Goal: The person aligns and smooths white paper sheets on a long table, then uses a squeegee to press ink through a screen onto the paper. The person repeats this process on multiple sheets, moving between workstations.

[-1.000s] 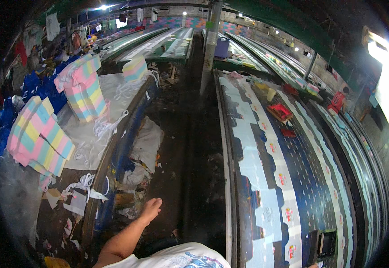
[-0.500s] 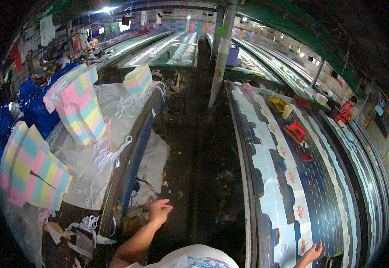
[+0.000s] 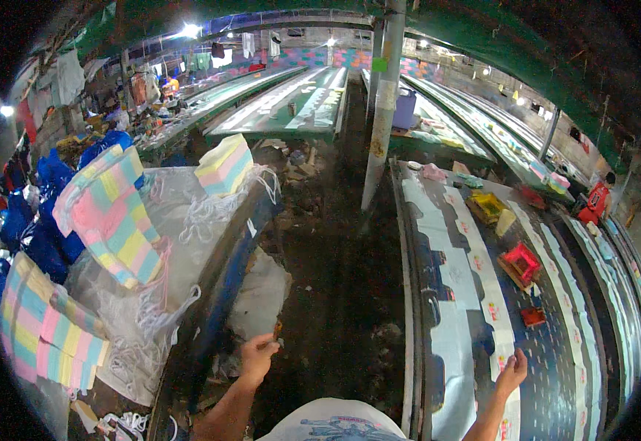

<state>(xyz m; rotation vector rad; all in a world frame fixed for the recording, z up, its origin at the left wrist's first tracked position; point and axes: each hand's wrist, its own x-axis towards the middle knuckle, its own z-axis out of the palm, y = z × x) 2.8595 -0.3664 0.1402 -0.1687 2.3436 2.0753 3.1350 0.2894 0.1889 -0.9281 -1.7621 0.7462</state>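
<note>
My left hand point(image 3: 259, 358) hangs over the dark aisle, beside the left table's edge, its fingers loosely bent. A small brownish thing point(image 3: 277, 330) shows by its fingertips; it looks like something on the floor behind, not held. My right hand point(image 3: 511, 373) hovers over the long right table, fingers half curled with nothing visible in them. Beneath and beside it run white fabric pieces point(image 3: 492, 312) with small red prints and light-blue fabric pieces point(image 3: 449, 331). Whether the right hand touches the cloth I cannot tell.
Pastel striped stacks point(image 3: 111, 220) and white cords point(image 3: 159, 312) lie on the left table. A red frame point(image 3: 520, 265), a yellow frame point(image 3: 486, 208) and a cup point(image 3: 505, 222) sit on the right table. A metal post point(image 3: 381, 125) stands ahead. A person in red point(image 3: 595, 203) is far right.
The view has tilted up and shifted, so tables and stacks sit lower. My left hand's fingers have curled in more. My right hand shows farther forward over the fabric.
</note>
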